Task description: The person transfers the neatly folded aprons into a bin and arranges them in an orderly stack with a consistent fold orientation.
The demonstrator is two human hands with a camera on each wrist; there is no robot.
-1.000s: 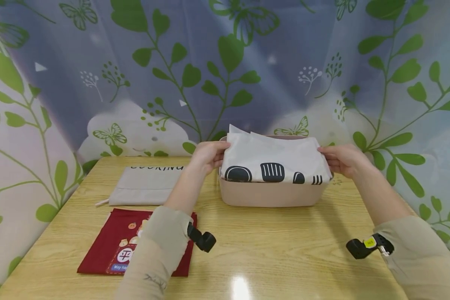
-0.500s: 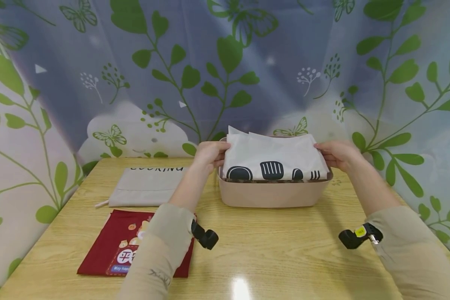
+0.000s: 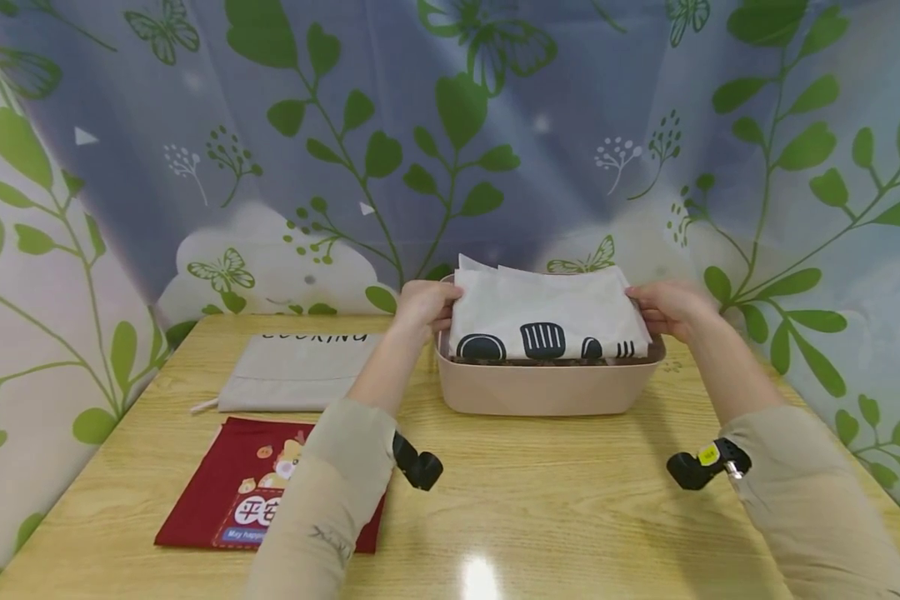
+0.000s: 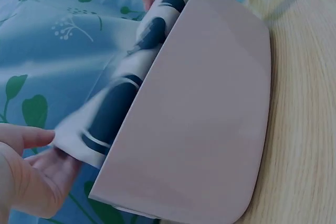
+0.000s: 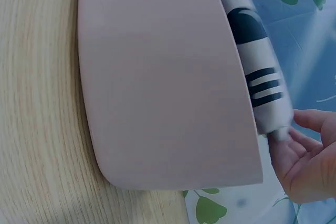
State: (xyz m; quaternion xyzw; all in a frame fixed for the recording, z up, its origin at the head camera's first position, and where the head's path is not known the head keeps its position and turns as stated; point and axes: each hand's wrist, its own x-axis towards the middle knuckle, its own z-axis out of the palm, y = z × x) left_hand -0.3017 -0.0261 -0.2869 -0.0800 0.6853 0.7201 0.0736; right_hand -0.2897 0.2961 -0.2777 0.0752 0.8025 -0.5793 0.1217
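Note:
A folded white cloth (image 3: 543, 304) with black printed shapes lies across the opening of a pale pink bin (image 3: 547, 392). My left hand (image 3: 426, 305) pinches its left end, thumb on top and fingers below, as the left wrist view shows with the cloth (image 4: 113, 108) at the thumb tip. At the opposite end my right hand (image 3: 671, 308) pinches the cloth's edge; in the right wrist view this hand (image 5: 310, 153) is beside the bin's rim. Something dark and patterned shows under the cloth's front edge, mostly hidden inside the bin.
Left of the bin lies a folded grey cloth (image 3: 285, 375) with COOKING lettering and a strap. In front of it is a folded dark red cloth (image 3: 202, 492) with a cartoon print, partly covered by my left sleeve. A leaf-patterned curtain (image 3: 420, 125) hangs behind the wooden table (image 3: 540, 500).
The cloth has sunk slightly, its front edge moving back from over the bin's front rim to inside it. My right hand has shifted a little left with its end.

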